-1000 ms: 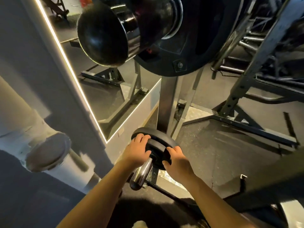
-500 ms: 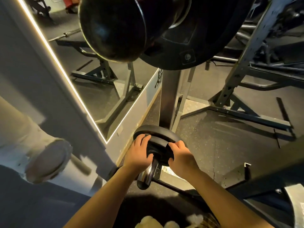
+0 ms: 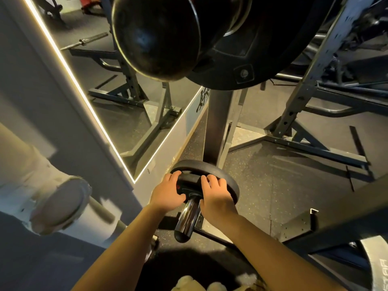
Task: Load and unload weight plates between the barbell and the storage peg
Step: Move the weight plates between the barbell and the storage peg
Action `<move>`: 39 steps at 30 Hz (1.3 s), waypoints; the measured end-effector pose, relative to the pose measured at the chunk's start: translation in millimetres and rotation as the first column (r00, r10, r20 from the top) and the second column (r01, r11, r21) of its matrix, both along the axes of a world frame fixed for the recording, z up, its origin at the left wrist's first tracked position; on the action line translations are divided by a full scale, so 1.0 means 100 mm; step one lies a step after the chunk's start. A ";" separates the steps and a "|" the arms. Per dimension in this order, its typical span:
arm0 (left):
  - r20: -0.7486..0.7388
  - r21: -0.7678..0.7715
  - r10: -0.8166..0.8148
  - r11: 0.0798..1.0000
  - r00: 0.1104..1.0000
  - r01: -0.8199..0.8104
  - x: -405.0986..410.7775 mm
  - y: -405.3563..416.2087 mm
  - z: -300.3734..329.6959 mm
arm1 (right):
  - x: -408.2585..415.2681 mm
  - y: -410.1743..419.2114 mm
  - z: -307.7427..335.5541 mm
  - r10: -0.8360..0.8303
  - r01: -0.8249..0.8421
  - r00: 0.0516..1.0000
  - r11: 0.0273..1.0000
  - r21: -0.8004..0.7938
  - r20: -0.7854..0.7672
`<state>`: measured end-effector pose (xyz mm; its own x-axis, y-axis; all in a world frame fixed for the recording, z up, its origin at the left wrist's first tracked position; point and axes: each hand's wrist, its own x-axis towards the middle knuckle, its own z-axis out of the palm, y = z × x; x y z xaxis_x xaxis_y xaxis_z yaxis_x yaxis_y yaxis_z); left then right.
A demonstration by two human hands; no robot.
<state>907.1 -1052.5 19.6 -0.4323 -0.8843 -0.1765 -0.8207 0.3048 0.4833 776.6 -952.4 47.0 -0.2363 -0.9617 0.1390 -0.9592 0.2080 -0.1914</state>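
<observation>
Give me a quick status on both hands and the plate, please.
Left hand and right hand both grip small plate on storage peg. Larger plate sits behind it. Peg end free.

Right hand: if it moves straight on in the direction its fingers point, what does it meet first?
The right hand grips the small plate; straight beyond, probably the larger plate, though depth is unclear.

Peg point(image 3: 187, 219) w/ 2 plates point(image 3: 206, 167).

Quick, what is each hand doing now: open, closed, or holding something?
Left hand: grips the small weight plate on the storage peg.
Right hand: grips the same plate.
</observation>
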 end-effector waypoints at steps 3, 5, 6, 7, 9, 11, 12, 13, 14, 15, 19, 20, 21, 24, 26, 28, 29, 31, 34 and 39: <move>0.034 -0.042 -0.043 0.998 0.998 0.044 -0.01 -0.05 0.05 | 0.02 0.04 -0.08 -0.009 0.008 1.000 0.999 -0.048 -0.028; 0.055 -0.072 -0.077 0.994 0.996 0.081 -0.02 -0.07 0.09 | 0.00 0.04 -0.09 -0.013 0.011 0.999 0.997 -0.077 -0.034; 0.071 -0.097 -0.094 0.990 0.993 0.101 -0.03 -0.07 0.12 | -0.01 0.05 -0.09 -0.021 0.018 0.999 0.997 -0.081 -0.036; 0.085 -0.129 -0.108 0.985 0.990 0.118 -0.06 -0.06 0.14 | -0.03 0.05 -0.09 -0.028 0.024 0.999 0.995 -0.094 -0.041; 0.110 -0.203 -0.118 0.969 0.987 0.139 -0.13 -0.02 0.18 | -0.05 0.08 -0.09 -0.030 0.028 0.999 0.993 -0.112 -0.020; 0.154 -0.276 -0.128 0.946 0.980 0.167 -0.21 0.04 0.22 | -0.07 0.14 -0.12 -0.030 0.032 0.999 0.991 -0.128 0.018; 0.181 -0.311 -0.139 0.931 0.974 0.191 -0.25 0.06 0.23 | -0.08 0.17 -0.13 -0.036 0.042 0.998 0.991 -0.131 0.052; 0.204 -0.341 -0.153 0.915 0.967 0.217 -0.28 0.08 0.23 | -0.09 0.20 -0.15 -0.055 0.067 0.994 0.989 -0.129 0.093; 0.228 -0.370 -0.170 0.895 0.959 0.247 -0.31 0.09 0.24 | -0.10 0.23 -0.15 -0.079 0.094 0.988 0.989 -0.113 0.130; 0.252 -0.394 -0.191 0.875 0.949 0.281 -0.33 0.11 0.24 | -0.11 0.26 -0.18 -0.101 0.115 0.985 0.989 -0.089 0.140; 0.283 -0.471 -0.283 0.791 0.917 0.389 -0.41 0.23 0.18 | -0.17 0.30 -0.24 -0.188 0.184 0.967 0.982 0.038 0.170; 0.276 -0.485 -0.304 0.775 0.912 0.405 -0.43 0.25 0.19 | -0.20 0.29 -0.26 -0.203 0.190 0.958 0.978 0.080 0.203; 0.268 -0.486 -0.325 0.768 0.907 0.418 -0.45 0.29 0.20 | -0.24 0.28 -0.29 -0.210 0.187 0.951 0.975 0.116 0.228; 0.263 -0.492 -0.345 0.755 0.901 0.433 -0.45 0.32 0.23 | -0.35 0.28 -0.34 -0.221 0.160 0.918 0.966 0.202 0.330; 0.274 -0.475 -0.367 0.752 0.889 0.457 -0.40 0.32 0.25 | -0.39 0.29 -0.36 -0.224 0.134 0.903 0.958 0.255 0.366; 0.243 -0.465 -0.387 0.758 0.890 0.457 -0.34 0.28 0.19 | -0.43 0.27 -0.36 -0.216 0.111 0.914 0.947 0.302 0.342; 0.221 -0.465 -0.389 0.764 0.894 0.447 -0.33 0.25 0.17 | -0.45 0.26 -0.36 -0.201 0.097 0.934 0.939 0.331 0.296; 0.155 -0.442 -0.398 0.790 0.904 0.424 -0.30 0.22 0.20 | -0.46 0.23 -0.32 -0.166 0.078 0.963 0.926 0.369 0.213; 0.071 -0.413 -0.360 0.838 0.930 0.356 -0.22 0.15 0.18 | -0.46 0.21 -0.26 -0.064 0.033 0.995 0.942 0.334 0.082; -0.059 -0.341 -0.298 0.903 0.953 0.261 -0.10 0.08 0.12 | -0.41 0.10 -0.04 0.000 -0.004 1.000 0.901 0.435 0.009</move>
